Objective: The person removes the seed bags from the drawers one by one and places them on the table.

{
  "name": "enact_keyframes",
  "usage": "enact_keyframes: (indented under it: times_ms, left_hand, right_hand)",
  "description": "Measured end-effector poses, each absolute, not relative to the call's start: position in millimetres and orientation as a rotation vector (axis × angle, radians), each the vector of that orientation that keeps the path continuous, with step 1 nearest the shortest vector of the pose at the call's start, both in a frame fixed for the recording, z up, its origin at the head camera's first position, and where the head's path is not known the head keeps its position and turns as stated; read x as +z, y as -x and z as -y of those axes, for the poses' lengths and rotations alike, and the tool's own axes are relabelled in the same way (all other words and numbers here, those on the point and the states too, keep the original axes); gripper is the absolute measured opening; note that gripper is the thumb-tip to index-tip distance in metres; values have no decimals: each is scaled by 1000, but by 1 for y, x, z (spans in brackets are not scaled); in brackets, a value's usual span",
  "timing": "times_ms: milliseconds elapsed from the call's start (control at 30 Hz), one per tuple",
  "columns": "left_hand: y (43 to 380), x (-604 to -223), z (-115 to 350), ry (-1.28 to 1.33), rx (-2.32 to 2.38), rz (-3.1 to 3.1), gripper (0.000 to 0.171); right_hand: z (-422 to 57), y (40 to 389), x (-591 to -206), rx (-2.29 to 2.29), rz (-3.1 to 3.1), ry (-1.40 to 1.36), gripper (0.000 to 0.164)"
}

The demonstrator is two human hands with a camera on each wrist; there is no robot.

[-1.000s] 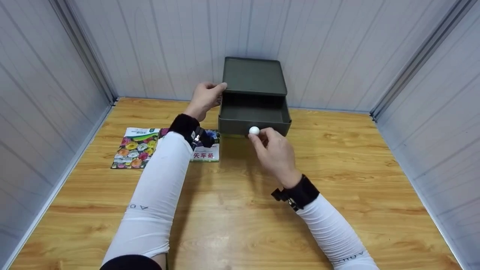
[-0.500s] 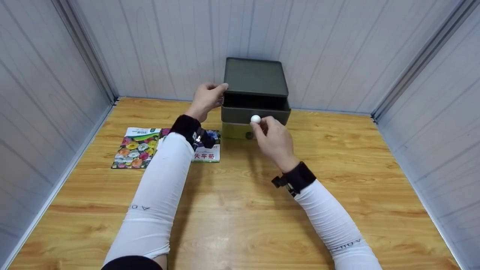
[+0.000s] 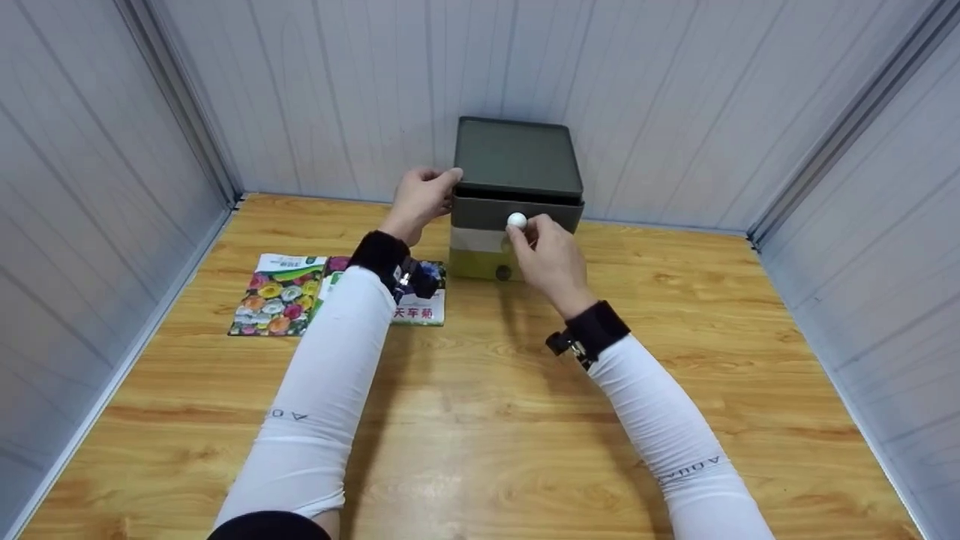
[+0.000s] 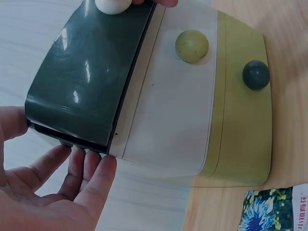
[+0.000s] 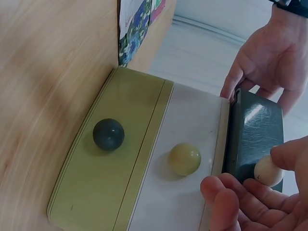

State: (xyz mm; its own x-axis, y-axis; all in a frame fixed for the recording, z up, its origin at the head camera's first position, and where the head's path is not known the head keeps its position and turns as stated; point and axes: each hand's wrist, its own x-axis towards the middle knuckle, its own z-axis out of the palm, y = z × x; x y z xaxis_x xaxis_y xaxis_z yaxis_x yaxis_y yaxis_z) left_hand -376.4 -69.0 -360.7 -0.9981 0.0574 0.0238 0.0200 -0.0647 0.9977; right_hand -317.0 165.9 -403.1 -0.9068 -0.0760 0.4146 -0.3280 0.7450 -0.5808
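Note:
A small cabinet of stacked drawers (image 3: pixel 480 240) stands against the back wall, dark green on top, white in the middle and yellow-green at the bottom. My right hand (image 3: pixel 553 259) pinches the round white knob (image 3: pixel 517 220) of the dark green top drawer (image 5: pixel 252 130) between thumb and fingers. That drawer stands out slightly, with a narrow dark gap under the cabinet's top. My left hand (image 3: pixel 424 199) holds the cabinet's upper left edge, thumb at the top and fingertips against the side. The left wrist view shows a yellow-green knob (image 4: pixel 191 46) on the white drawer and a dark knob (image 4: pixel 256 75) on the bottom one.
Flower-printed packets lie left of the cabinet on the wooden table (image 3: pixel 465 420). One shows mixed blooms (image 3: pixel 277 296); another has a blue flower (image 4: pixel 257 214) and lies partly under my left forearm. Pale panel walls (image 3: pixel 360 90) enclose the back and sides.
My right hand has pushed the top drawer back from well out to nearly closed, uncovering the lower drawer fronts in the head view. The left hand has kept its place at the cabinet's side.

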Motion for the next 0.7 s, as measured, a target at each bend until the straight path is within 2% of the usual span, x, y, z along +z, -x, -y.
enact_keyframes:
  times_ms: [700]
  left_hand:
    - [375, -362, 58, -22, 2283, -2133, 40]
  right_hand:
    - [-168, 333, -401, 878, 2614, -267, 37]
